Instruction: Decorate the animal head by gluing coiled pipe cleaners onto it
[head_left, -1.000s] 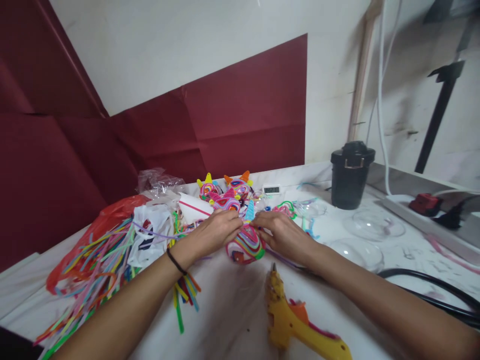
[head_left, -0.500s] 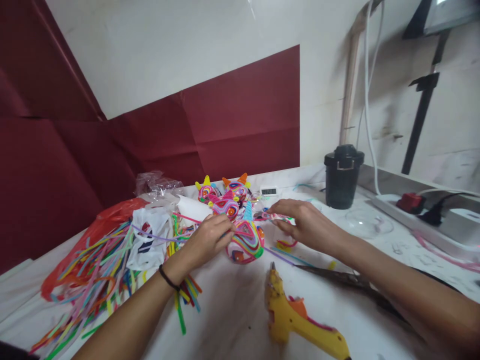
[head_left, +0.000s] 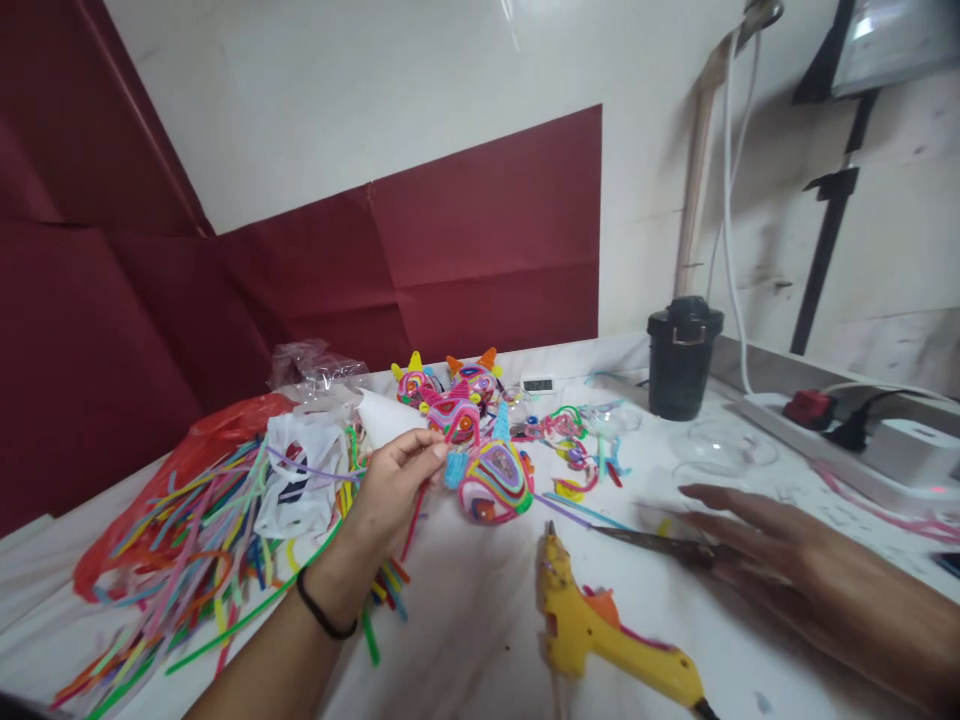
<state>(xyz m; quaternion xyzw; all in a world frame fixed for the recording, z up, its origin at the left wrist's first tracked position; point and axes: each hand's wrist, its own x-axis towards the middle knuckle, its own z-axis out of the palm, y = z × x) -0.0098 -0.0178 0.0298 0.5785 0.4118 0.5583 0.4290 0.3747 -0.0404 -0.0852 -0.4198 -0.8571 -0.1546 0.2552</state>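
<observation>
My left hand is closed, thumb and fingertips pinching a red-pink pipe cleaner, whose bent end rises above the fingertips. Just right of that hand sits a rounded, multicoloured pipe-cleaner animal head with light-blue ears and orange eyes. My right hand, somewhat blurred, has its fingers stretched out over the handle end of the dark scissors; whether it touches them I cannot tell. A yellow hot glue gun lies between the hands, its nozzle pointing away from me.
Several similar heads stand behind. Loose pipe cleaners spread across the left over a red plastic bag. Coloured scraps lie mid-table. A black lidded cup and a power strip stand at the back right.
My right hand has moved from the scraps mid-table to the right and nearer me, over the scissors. My left hand has shifted left off the animal head, with the red-pink pipe cleaner in its fingers.
</observation>
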